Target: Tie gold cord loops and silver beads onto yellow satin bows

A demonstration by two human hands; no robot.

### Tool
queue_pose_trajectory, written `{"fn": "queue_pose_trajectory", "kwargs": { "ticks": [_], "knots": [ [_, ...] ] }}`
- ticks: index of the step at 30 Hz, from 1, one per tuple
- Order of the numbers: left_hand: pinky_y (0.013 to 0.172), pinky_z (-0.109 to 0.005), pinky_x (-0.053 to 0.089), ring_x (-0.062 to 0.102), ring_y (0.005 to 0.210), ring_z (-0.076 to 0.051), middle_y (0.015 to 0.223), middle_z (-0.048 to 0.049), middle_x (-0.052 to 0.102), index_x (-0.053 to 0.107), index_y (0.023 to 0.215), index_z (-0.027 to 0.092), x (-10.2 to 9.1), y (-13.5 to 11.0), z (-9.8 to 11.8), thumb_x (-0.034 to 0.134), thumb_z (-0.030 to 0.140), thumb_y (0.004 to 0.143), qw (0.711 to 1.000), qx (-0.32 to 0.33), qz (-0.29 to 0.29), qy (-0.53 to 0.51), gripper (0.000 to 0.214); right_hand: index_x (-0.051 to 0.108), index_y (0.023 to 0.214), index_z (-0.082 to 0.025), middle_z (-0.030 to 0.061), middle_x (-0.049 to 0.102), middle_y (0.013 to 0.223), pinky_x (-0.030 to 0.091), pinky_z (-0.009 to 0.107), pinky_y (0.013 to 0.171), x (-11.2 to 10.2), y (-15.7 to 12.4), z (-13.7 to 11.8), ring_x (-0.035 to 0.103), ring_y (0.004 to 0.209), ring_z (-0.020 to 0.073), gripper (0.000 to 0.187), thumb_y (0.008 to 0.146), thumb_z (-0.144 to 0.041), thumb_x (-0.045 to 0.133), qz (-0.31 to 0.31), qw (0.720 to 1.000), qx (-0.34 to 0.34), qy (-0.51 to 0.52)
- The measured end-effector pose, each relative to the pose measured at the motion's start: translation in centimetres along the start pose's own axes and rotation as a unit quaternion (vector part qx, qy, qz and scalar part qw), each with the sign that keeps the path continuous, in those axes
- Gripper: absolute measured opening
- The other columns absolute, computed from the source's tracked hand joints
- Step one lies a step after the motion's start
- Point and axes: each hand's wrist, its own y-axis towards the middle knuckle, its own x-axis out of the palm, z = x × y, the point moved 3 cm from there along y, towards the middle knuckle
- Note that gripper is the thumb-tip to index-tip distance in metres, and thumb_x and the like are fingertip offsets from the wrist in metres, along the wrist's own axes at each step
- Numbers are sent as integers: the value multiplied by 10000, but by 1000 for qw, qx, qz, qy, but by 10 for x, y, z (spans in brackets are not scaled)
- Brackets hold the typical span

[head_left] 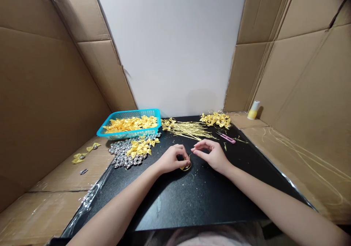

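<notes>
My left hand (175, 159) is closed near the middle of the black table, thumb and fingers pinching a small yellow ribbon bow (186, 168) with a thin yellow cord looping out of it. The fingers cover most of the bow. Just to the right, my right hand (210, 155) holds its thumb and forefinger tips together, a short gap from the left fingertips. A fine strand seems to run between the two hands; its end is too small to see clearly. Beyond the hands lies a bundle of cut yellow cords (190, 129).
A turquoise basket (128, 133) holds yellow bows. Before it lie silver beads (120, 154) with several bows on top. Pink thread snips (227, 137) and a pile of bows (216, 120) are at back right. A thread spool (253, 110) stands on cardboard. Cardboard walls (307, 74) flank the table.
</notes>
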Motion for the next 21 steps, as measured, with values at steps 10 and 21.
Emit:
{"fn": "queue_pose_trajectory", "kwargs": {
  "ticks": [10,21],
  "knots": [
    [743,-265,419,566,784,-154,805,-19,629,697,792,171,-9,-1,-3,638,152,752,1000,4,11,10,74,652,791,-177,54,733,789,564,342,763,-1,0,-1,706,763,194,168,694,-282,740,3,1000,3,-1],
    [763,-275,420,578,802,-169,753,-24,633,695,701,175,4,2,2,666,274,788,1000,12,1,3,136,653,779,-175,57,733,780,564,365,777,1,0,-1,708,774,206,208,679,-329,751,0,1000,18,13]
  ]
}}
